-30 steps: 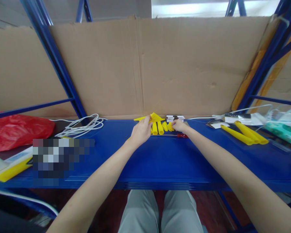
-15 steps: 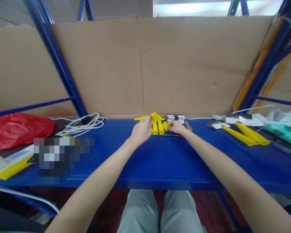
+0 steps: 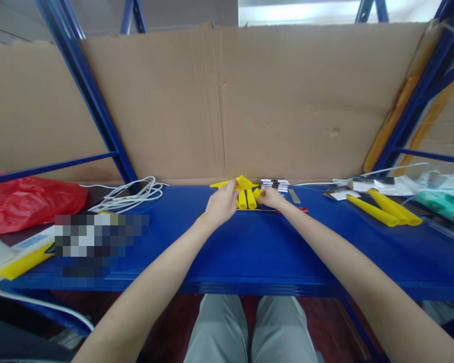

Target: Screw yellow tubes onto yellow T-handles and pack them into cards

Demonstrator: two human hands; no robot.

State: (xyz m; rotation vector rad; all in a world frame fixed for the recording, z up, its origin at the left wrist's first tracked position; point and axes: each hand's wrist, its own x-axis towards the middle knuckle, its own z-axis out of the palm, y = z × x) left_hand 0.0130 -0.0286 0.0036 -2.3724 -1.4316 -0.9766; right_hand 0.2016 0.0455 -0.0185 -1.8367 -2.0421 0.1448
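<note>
Both of my hands are at the back of the blue shelf, among yellow plastic pieces. My left hand (image 3: 220, 202) has its fingers curled at an angular yellow plastic piece (image 3: 245, 182), and the fingertips are partly hidden. In a pinch, my right hand (image 3: 271, 197) holds a small yellow plastic piece (image 3: 258, 195). Between the hands, two short yellow tubes (image 3: 247, 200) lie side by side. In front of them is a screwdriver with a thin shaft and a red handle (image 3: 302, 210), partly behind my right wrist.
White-and-black packets (image 3: 274, 184) are stacked behind my right hand, beside a flat metal strip (image 3: 294, 196). Long yellow tubes (image 3: 388, 209) lie on the right. Coiled white cable (image 3: 136, 194) and a red plastic bag (image 3: 34, 201) are on the left. Cardboard (image 3: 287, 101) stands behind.
My right hand has shifted slightly left, toward the yellow tubes, and more of the red screwdriver handle shows. My left hand has barely moved.
</note>
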